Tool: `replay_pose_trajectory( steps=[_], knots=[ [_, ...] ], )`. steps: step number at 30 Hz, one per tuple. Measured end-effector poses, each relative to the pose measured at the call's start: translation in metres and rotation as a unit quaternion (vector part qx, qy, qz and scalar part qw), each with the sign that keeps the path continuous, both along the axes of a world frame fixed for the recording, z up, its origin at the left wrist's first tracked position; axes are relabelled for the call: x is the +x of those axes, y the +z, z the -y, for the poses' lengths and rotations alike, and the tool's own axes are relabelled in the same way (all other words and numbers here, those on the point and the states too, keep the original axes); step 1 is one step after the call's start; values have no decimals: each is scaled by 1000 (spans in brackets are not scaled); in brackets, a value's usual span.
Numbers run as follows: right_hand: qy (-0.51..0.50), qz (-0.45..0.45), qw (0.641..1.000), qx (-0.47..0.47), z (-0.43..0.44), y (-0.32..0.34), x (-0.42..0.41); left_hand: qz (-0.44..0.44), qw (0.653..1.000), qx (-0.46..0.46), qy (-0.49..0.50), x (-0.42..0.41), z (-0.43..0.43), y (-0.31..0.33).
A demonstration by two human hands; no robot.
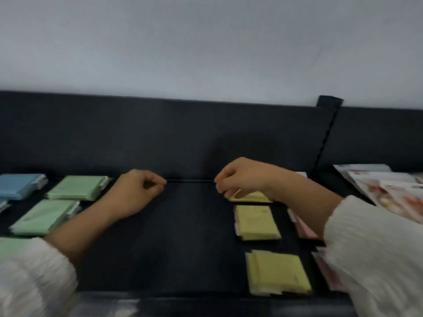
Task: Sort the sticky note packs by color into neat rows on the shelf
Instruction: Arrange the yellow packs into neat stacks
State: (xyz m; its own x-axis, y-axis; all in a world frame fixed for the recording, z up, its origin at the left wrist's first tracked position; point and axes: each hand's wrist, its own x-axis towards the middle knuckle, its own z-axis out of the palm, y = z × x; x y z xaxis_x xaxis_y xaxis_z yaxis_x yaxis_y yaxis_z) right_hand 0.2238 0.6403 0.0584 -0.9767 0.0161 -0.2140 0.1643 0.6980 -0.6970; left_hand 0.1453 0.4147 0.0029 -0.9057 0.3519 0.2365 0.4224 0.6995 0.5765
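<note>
On the black shelf (183, 236), yellow sticky note packs form a column at the right: a near pack (279, 273), a middle pack (256, 223) and a far pack (251, 197). My right hand (242, 177) is over the far yellow pack, its curled fingers gripping the pack's left edge. Green packs (77, 187) (45, 217) lie in a column at the left, with a blue pack (20, 185) beyond them. Pink packs (304, 227) show partly under my right forearm. My left hand (137, 191) rests beside the green packs, fingers curled, holding nothing.
The shelf's dark back panel (160, 138) rises behind the packs. A slotted upright post (325, 138) stands at the right, with glossy printed packages (389, 191) beyond it. White sleeves cover both forearms. More blurred items lie below the shelf's front edge (114, 307).
</note>
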Motion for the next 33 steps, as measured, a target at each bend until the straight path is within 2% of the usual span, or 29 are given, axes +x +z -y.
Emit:
replay_pose_trajectory(
  steps=[5, 8, 13, 16, 18, 23, 27, 33],
  knots=[
    [-35, 14, 999, 19, -56, -13, 64, 77, 993, -4, -84, 72, -70, -21],
    [-47, -9, 998, 31, -66, -26, 93, 90, 990, -10, -109, 108, -98, -29],
    [-57, -46, 995, 66, -70, -47, 117, 92, 993, -24, -69, 138, -119, -40],
    [-79, -63, 995, 3, -70, -64, 127, 121, 986, -109, -47, 147, -125, -44],
    [-95, -76, 992, -40, -69, -77, 137, 136, 982, -123, -54, 153, -127, -48],
    [-120, -44, 987, -93, -64, -101, 149, 148, 984, -81, -49, 155, -130, -57],
    [-172, -39, 973, -146, -58, -107, 150, 199, 978, -19, -65, 159, -129, -61],
    [-190, -59, 957, -213, -47, -113, 145, 247, 955, 163, 5, 170, -117, -54]
  ],
)
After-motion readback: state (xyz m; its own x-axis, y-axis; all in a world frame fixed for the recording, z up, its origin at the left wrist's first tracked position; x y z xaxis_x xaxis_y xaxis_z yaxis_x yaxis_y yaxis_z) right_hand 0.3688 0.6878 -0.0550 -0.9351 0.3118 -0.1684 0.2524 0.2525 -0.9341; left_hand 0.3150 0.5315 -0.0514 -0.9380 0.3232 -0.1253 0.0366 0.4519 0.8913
